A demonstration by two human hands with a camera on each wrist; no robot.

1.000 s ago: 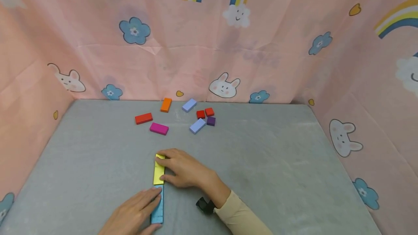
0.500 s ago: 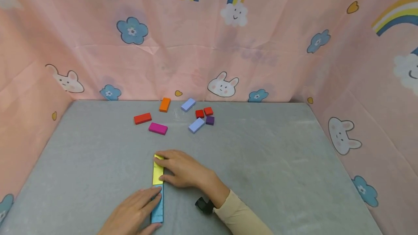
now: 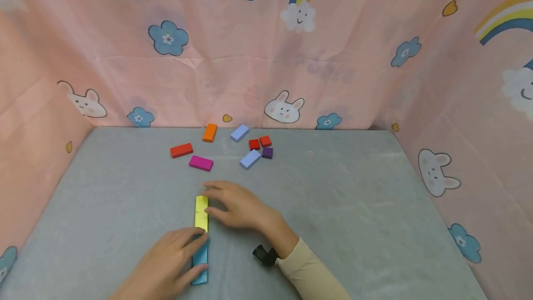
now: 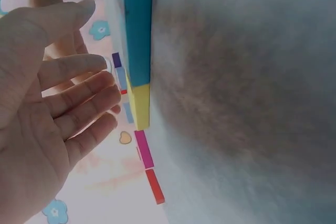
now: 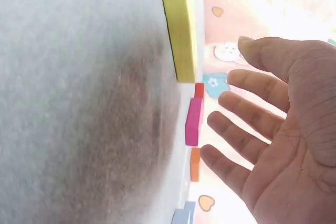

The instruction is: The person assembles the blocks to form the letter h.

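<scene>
Head view: the left hand point(image 3: 168, 258), fingers loosely extended, hovers over the blue block point(image 3: 201, 256), which meets the yellow block point(image 3: 201, 220) end to end; the right hand point(image 3: 237, 207), similarly relaxed, hovers near the yellow block.

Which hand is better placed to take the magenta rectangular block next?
Probably the right hand: empty, by the yellow rectangular block, it is nearer the magenta block. The left hand is farther off, over the blue rectangular block.
</scene>
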